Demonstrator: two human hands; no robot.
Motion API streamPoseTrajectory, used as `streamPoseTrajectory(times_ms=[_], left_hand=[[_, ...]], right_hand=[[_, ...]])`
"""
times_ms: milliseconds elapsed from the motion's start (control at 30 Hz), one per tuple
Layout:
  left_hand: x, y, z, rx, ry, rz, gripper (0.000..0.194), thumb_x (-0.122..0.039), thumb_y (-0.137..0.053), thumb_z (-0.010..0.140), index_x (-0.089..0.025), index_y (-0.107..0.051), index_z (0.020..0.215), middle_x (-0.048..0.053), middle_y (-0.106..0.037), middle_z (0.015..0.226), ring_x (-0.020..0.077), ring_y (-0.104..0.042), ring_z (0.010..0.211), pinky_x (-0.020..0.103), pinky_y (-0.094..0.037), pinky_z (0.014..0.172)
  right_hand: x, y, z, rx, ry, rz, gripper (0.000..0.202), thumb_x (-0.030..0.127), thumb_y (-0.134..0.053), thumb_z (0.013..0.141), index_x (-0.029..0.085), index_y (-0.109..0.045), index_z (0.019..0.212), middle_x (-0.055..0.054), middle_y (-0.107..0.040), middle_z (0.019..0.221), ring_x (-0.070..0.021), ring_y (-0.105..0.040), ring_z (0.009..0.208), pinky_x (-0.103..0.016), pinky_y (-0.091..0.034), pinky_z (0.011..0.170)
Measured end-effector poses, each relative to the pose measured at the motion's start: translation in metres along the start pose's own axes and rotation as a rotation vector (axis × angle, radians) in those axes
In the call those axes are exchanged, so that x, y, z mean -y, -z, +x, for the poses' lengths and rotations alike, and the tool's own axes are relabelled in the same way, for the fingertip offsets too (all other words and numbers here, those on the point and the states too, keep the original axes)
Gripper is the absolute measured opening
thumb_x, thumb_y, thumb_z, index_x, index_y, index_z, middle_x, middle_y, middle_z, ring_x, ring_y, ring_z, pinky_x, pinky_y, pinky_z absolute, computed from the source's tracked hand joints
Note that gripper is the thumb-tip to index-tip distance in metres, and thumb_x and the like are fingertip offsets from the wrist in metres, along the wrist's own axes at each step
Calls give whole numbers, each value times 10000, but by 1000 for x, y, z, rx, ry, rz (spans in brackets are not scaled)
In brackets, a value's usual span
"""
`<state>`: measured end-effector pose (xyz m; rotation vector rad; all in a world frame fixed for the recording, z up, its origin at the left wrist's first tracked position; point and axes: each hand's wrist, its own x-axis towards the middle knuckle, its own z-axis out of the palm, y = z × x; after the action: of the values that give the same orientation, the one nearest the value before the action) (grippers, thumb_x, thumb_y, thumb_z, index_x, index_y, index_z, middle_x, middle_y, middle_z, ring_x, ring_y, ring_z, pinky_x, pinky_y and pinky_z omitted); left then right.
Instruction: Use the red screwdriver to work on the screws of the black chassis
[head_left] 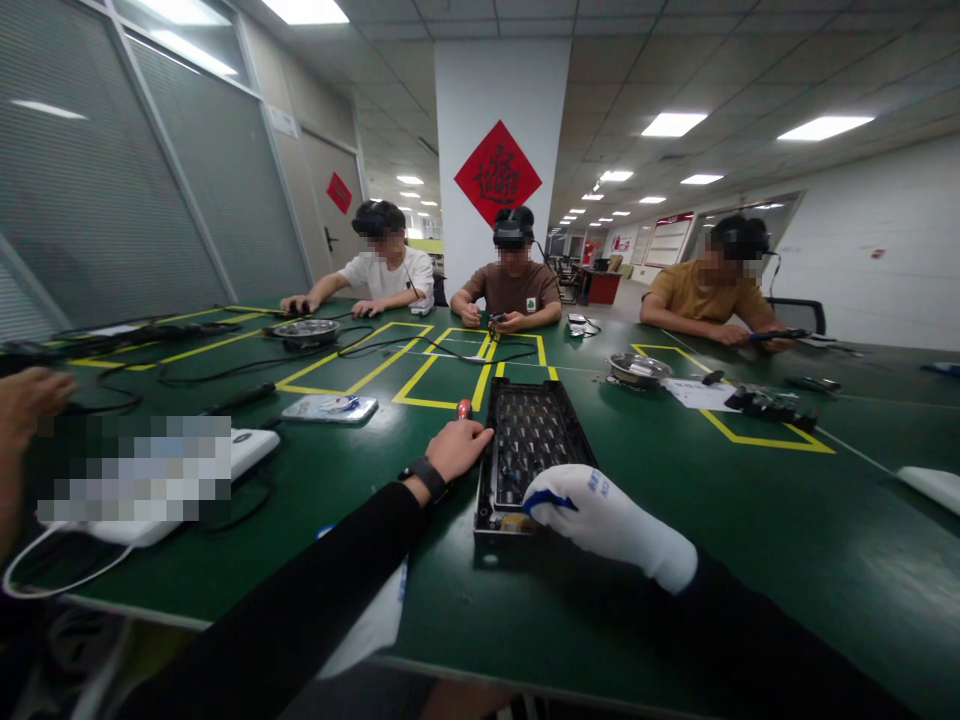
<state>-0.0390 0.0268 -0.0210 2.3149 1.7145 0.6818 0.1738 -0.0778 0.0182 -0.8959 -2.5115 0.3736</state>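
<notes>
Black in both sleeves [330, 575], resting the bare left hand [456, 450] against the tray [576, 430], maybe to stop it sliding on the worktop [735, 510], and curling the gloved right hand [592, 510] over the tray's near end, with any grip too hidden to tell.

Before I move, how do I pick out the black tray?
On the green table, follow the black sleeves from the near edge. The black tray lies between the bare left hand and the white-gloved right hand. Unlike the round metal bowl farther right, it is long, dark and patterned with pale specks.
</notes>
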Motion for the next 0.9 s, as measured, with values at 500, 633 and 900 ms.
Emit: streamPoseTrajectory(times_ms=[500, 633, 900], left_hand=[[1, -1, 0, -8, 11, -6, 445, -480, -364, 833, -165, -548, 578, 33, -576, 636, 132, -504, 591, 223, -281, 548], [0, 1, 0, -1, 15, -8, 449, -484, -356, 833, -165, -529, 569, 34, -574, 637, 131, -501, 593, 220, -283, 553], [0, -1, 0, -5, -3, -7, 448, -478, -344, 833, -167, -505, 554, 29, -553, 613, 133, -497, 591, 224, -272, 551]], right_hand=[[2, 1, 1, 9, -10, -25, 170, 242, -439, 853, 172, -591, 823, -15, -625, 810, -111, -556, 733, -239, -413, 726], [1, 0, 1, 8, -6, -10, 165, 244, -449, 849, 171, -594, 820, -11, -626, 804, -107, -556, 725, -234, -416, 720], [1, 0, 1, -20, -27, -25, 155, 268, -484, 832, 184, -613, 854, -10, -634, 840, -108, -564, 761, -243, -416, 764]])
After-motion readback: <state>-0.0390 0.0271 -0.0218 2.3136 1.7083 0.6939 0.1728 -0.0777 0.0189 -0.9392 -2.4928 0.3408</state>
